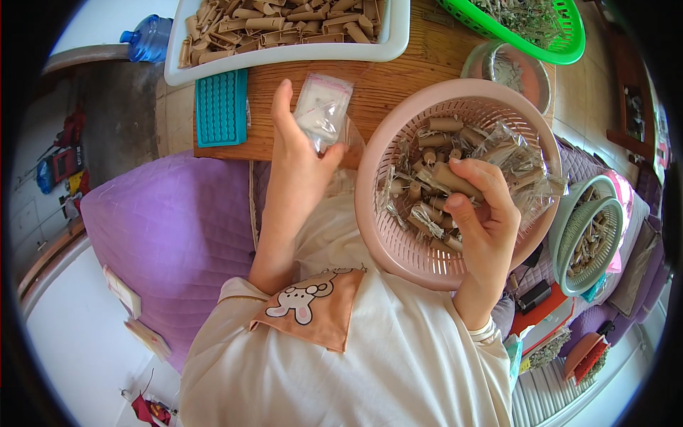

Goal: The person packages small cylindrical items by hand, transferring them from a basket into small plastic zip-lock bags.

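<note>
My left hand (302,146) is over the table's near edge, index finger raised and thumb spread away from it. Small clear plastic bags (324,107) lie in the gap between that finger and thumb; whether the hidden fingers touch them I cannot tell. Over a pink slotted basket (375,235) my right hand (487,213) has thumb and fingertips closed around a brown cylindrical tube (453,180). Beneath it, the basket holds many similar brown pieces (427,220) with clear wrapping. Crumpled clear plastic bags (523,167) rest at the basket's right side.
A white tub (299,55) full of brown pieces stands on the wooden table (263,99). Left of it lies a teal ridged tray (220,107). A green basket (575,43) with dried plant matter sits far right, near a round container (541,85). Pale-green baskets (562,256) stand right.
</note>
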Motion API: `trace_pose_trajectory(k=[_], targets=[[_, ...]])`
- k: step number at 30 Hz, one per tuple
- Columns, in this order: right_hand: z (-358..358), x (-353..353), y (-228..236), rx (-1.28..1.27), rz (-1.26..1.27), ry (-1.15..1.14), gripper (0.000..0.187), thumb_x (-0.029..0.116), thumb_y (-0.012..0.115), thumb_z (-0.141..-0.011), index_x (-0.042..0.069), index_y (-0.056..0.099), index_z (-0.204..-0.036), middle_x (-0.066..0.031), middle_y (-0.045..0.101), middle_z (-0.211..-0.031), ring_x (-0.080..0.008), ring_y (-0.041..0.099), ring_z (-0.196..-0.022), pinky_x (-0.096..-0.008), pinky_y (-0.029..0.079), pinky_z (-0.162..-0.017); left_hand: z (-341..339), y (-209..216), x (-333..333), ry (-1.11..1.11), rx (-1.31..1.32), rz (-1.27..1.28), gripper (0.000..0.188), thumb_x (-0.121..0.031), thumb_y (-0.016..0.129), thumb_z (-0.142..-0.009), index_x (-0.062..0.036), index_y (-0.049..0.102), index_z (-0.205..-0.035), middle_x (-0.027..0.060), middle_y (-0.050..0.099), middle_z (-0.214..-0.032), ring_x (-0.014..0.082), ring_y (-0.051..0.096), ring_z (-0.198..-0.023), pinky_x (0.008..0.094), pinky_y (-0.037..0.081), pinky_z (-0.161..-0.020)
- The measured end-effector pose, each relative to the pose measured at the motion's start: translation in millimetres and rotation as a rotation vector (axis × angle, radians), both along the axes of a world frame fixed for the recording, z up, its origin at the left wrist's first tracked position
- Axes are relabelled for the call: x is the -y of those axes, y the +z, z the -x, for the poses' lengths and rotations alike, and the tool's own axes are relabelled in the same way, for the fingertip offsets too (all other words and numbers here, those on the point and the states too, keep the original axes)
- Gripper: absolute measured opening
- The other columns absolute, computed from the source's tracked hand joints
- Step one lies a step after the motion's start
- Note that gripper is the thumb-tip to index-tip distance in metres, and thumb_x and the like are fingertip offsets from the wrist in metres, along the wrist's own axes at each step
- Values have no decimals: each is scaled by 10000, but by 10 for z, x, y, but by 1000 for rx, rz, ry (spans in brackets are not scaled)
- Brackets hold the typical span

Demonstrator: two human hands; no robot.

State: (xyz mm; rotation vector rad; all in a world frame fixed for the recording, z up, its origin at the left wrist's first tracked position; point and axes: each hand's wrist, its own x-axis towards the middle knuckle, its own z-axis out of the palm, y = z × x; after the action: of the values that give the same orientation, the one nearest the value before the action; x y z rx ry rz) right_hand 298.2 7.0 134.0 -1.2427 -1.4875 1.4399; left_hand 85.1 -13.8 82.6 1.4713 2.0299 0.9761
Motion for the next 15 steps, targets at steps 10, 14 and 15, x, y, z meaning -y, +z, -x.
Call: trace_pose_trajectory(k=[10,14,15], targets=[[108,-101,-129,-227,228,119,285,-69,553,-762,-18,572,-1042,-143,426,-1209,-174,510,-1017,-227,442,-778,58,87,19,-111,255,-21,857,109,634,-637,-131,209,-1341,215,198,-1379,291,613,-785,311,506,-651],[236,-112,-148,-247,144,367,284,-10,599,-746,3,594,-1030,-208,405,-1253,-245,392,-1197,-273,415,-850,47,243,63,-388,163,-220,915,144,638,-625,-149,173,-1357,218,178,-1384,236,621,-764,277,507,-607],[238,-105,-157,-246,142,366,284,-10,599,-746,3,594,-1030,-208,405,-1253,-245,392,-1197,-273,415,-850,38,275,63,-500,281,-295,934,148,640,-622,-155,159,-1362,225,171,-1385,227,621,-771,269,507,-604]])
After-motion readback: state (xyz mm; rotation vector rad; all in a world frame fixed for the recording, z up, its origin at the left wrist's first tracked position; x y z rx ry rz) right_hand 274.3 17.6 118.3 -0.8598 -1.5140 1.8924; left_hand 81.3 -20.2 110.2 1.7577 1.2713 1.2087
